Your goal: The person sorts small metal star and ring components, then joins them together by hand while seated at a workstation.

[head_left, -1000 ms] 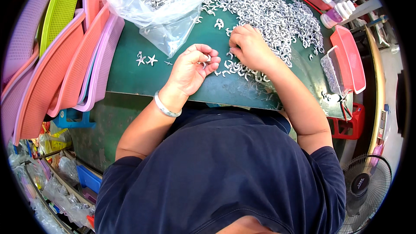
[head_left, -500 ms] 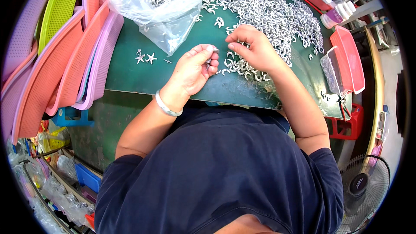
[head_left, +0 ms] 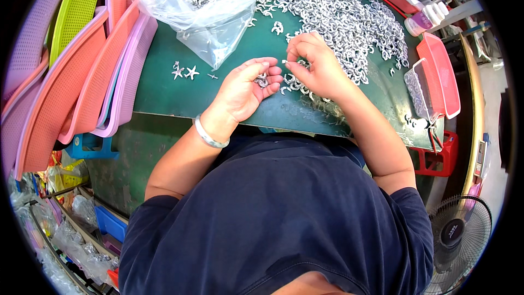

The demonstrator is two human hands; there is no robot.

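Observation:
My left hand (head_left: pixel 240 88), palm up with a pale bangle (head_left: pixel 210 135) at the wrist, has its fingers curled around a few small curved silver metal pieces (head_left: pixel 262 81). Just to its right, my right hand (head_left: pixel 318 68) pinches a tiny bright piece (head_left: pixel 284 62) between thumb and forefinger; its exact kind is too small to make out. Beyond and beneath the right hand spreads a large heap of crescent-shaped silver pieces (head_left: pixel 349 19). Star-shaped silver pieces (head_left: pixel 191 72) lie on the green tabletop (head_left: pixel 164 95) left of my left hand.
A clear plastic bag (head_left: pixel 210 35) holding more silver pieces rests at the back left. Stacked coloured baskets (head_left: pixel 71 82) crowd the left edge. At the right stand a pink basket (head_left: pixel 443 76), a white bottle (head_left: pixel 420 23), a red stool (head_left: pixel 445 155) and a fan (head_left: pixel 458 235).
My left thumb and fingers have loosened, showing the curved pieces in the palm. My right fingers have come together with a tiny bright piece at their tips.

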